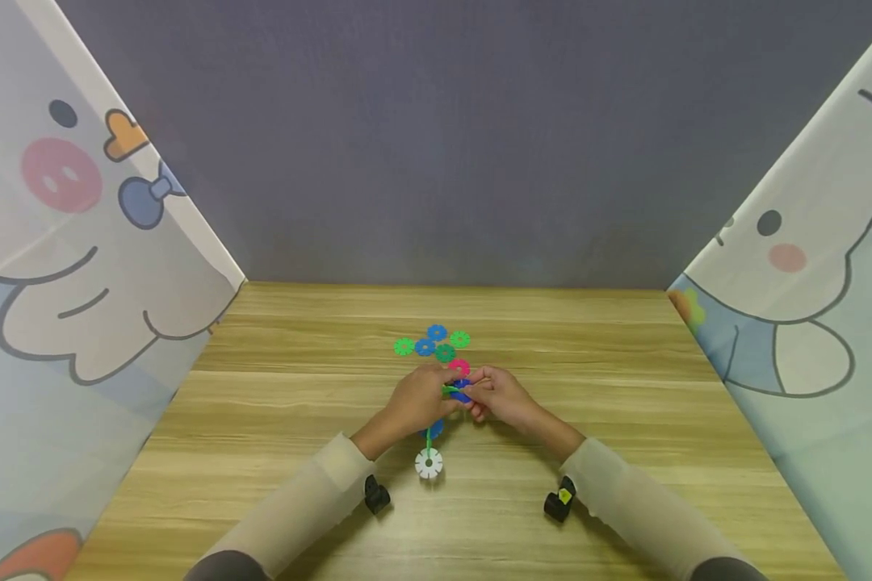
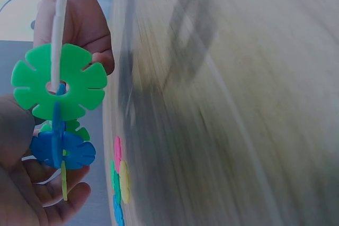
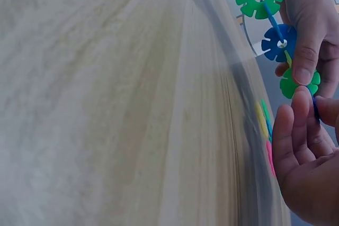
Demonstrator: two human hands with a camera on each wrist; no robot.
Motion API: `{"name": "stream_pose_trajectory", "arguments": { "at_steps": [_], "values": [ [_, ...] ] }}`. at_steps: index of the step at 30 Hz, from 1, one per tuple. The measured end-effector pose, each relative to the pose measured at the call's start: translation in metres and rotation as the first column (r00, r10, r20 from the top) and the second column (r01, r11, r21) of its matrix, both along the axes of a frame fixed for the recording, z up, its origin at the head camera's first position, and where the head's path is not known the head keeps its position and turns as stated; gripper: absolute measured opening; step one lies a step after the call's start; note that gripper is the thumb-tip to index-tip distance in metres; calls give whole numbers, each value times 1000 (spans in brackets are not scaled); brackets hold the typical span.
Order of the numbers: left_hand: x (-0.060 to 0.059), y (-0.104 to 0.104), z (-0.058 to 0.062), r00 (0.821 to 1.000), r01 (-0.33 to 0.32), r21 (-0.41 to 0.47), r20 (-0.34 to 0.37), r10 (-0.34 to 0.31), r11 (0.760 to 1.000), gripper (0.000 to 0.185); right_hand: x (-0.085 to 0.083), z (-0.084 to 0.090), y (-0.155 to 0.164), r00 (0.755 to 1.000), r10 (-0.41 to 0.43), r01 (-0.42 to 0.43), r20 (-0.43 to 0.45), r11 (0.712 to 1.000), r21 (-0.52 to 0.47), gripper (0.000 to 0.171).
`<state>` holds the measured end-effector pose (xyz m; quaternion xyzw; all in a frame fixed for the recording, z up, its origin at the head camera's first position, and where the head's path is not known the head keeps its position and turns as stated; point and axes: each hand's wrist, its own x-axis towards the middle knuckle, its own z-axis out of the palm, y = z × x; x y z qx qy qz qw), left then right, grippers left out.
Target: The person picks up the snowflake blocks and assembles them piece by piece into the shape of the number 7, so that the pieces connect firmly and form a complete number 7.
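Note:
My left hand (image 1: 416, 397) grips a chain of slotted plastic snowflake discs above the table. A white disc (image 1: 429, 463) forms the chain's near end. In the left wrist view, a green disc (image 2: 79, 96) joins the white one, with blue discs (image 2: 78, 149) behind it. Between thumb and fingers of my right hand (image 1: 507, 397) is a dark blue disc (image 3: 317, 109), pinched edge-on in the right wrist view. It meets the green disc (image 3: 287, 86) at my left thumb; fingertips hide whether their slots are joined.
Loose discs lie just beyond the hands: a pink one (image 1: 459, 367), a dark green one (image 1: 445, 353), blue ones (image 1: 437, 332) and light green ones (image 1: 404, 346). A yellow disc (image 2: 124, 181) shows beside them in the left wrist view. A grey wall (image 1: 436, 161) rises behind the wooden table (image 1: 298, 339).

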<state>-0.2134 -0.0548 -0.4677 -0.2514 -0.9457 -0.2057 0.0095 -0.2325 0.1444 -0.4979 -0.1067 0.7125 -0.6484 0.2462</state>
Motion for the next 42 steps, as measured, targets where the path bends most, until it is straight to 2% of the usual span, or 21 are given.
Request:
{"name": "stream_pose_trajectory", "arguments": {
  "at_steps": [6, 12, 15, 18, 23, 29, 32, 42],
  "values": [
    [2, -7, 2, 1000, -11, 3, 1, 11, 1000, 45, -1, 1, -1, 1000, -2, 1, 15, 998, 62, 22],
    [3, -18, -1, 999, -28, 9, 34, 27, 1000, 43, -5, 2, 2, 1000, -10, 12, -16, 991, 133, 24],
    [3, -24, -1, 998, -44, -1, 36, 44, 999, 43, -10, 0, 2, 998, 3, 9, -70, 986, 169, 23],
    [4, -29, 0, 998, -54, 1, 38, 54, 999, 44, -16, 0, 0, 986, 43, -7, -164, 976, 218, 20],
    [6, -37, 3, 998, -55, 20, 32, 55, 998, 43, -23, 3, -4, 933, 114, 4, -342, 945, 327, 16],
    [8, -48, 4, 996, -86, 34, 43, 84, 996, 42, -36, 2, -13, 840, 223, 29, -495, 892, 451, 16],
    [8, -53, 2, 994, -106, 24, 42, 105, 994, 41, -40, 2, -17, 810, 266, 38, -523, 866, 499, 15],
    [10, -62, 1, 994, -99, 22, 51, 98, 995, 42, -46, 0, -35, 756, 384, 51, -531, 773, 633, 26]
  ]
}}
